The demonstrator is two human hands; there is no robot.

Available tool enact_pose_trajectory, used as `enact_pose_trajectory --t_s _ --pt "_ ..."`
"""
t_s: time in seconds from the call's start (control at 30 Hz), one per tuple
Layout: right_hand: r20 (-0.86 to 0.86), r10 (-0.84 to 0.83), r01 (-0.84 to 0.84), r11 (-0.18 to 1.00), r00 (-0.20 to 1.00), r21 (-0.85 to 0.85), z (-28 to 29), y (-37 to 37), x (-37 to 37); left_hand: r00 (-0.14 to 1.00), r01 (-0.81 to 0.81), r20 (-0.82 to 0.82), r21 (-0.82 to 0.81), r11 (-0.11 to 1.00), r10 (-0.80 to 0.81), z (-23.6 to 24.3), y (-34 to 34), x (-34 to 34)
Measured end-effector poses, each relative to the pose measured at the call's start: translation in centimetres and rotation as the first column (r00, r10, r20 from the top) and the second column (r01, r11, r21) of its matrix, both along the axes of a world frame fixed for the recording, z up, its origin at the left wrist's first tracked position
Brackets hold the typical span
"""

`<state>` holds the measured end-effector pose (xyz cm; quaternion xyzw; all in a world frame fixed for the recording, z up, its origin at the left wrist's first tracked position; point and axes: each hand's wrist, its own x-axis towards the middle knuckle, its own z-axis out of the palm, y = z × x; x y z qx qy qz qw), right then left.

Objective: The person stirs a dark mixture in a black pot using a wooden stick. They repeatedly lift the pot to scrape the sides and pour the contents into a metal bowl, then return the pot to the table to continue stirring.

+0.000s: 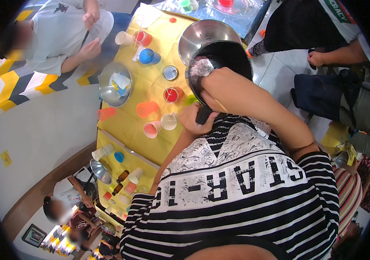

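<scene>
My left hand [193,117] grips the handle [204,112] of a black pot [237,60], which is tilted above a large steel bowl [209,29]. A whitish clump [202,65] lies inside the pot. My right hand [211,86] is curled at the pot's near side with a thin wooden stick [221,105] in it; its fingers are partly hidden. Just left of the pot stand a red-filled cup [173,94] with a stick across it, a small metal can [170,72], an orange cup [146,109] and white paper cups [168,121].
A yellow-covered table [128,108] holds several cups and another steel bowl [107,97]. Co-workers stand at upper left [55,39], upper right [315,26] and lower left [72,190]. A dark bag [317,95] is at right; a second table section [146,173] holds brown bottles.
</scene>
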<state>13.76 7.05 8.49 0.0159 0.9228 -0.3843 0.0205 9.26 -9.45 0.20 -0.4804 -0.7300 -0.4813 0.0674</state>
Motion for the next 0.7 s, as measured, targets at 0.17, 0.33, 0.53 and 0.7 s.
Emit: enact_pose_trajectory --t_s 0.17,0.33,0.53,0.7 --pt "0.007 -0.154 0.151 0.976 0.988 0.155 0.5 0.9 0.1 0.993 -0.067 0.095 -0.005 0.998 0.067 -1.0 -0.4 -0.7" --pt "0.007 -0.271 0.258 0.926 0.963 0.275 0.1 1.2 0.0 0.996 -0.064 -0.068 -0.08 0.995 0.058 -0.4 -0.8 -0.8" --pt "-0.04 0.052 -0.048 0.995 0.998 0.089 -0.3 0.0 0.2 0.998 -0.058 -0.016 -0.017 0.998 0.057 -0.9 -0.7 -0.7" --pt "0.048 -0.122 0.105 0.96 0.991 0.258 0.9 0.3 0.6 0.995 -0.069 0.077 0.008 0.998 0.068 -1.1 -1.6 -0.6"
